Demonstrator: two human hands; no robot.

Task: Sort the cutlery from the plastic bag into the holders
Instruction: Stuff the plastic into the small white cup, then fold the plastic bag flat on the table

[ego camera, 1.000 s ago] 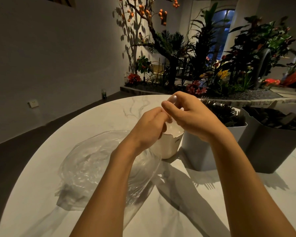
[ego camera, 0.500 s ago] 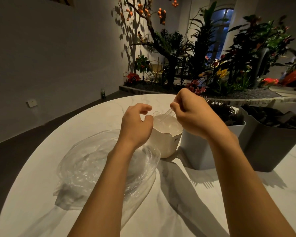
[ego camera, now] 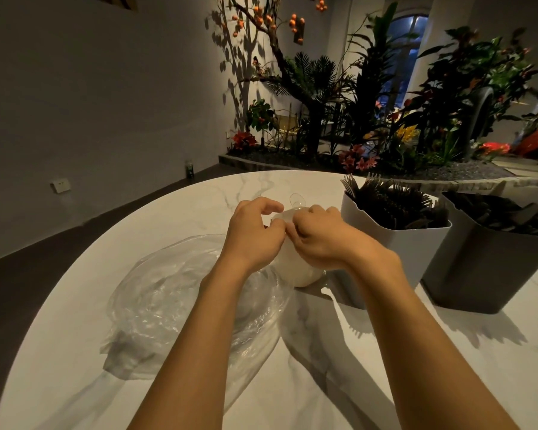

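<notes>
A small white holder (ego camera: 297, 273) stands at the table's middle, mostly covered by both hands. A clear plastic spoon (ego camera: 296, 200) sticks up out of it, bowl upward. My right hand (ego camera: 322, 242) is over the holder with its fingers curled round the spoon's handle. My left hand (ego camera: 255, 232) hovers at the holder's left rim, fingers loosely curled, thumb meeting my right fingertips. The crumpled clear plastic bag (ego camera: 171, 301) lies flat on the table under my left forearm. What is in the bag cannot be seen.
To the right stands a light grey holder (ego camera: 395, 243) packed with black forks, and beyond it a dark grey holder (ego camera: 485, 271) with black cutlery. The round marble table (ego camera: 308, 383) has its edge at the left. Planters stand behind it.
My right hand has come down and lowered the clear spoon into the small white holder. My left hand has moved right to meet it at the rim.
</notes>
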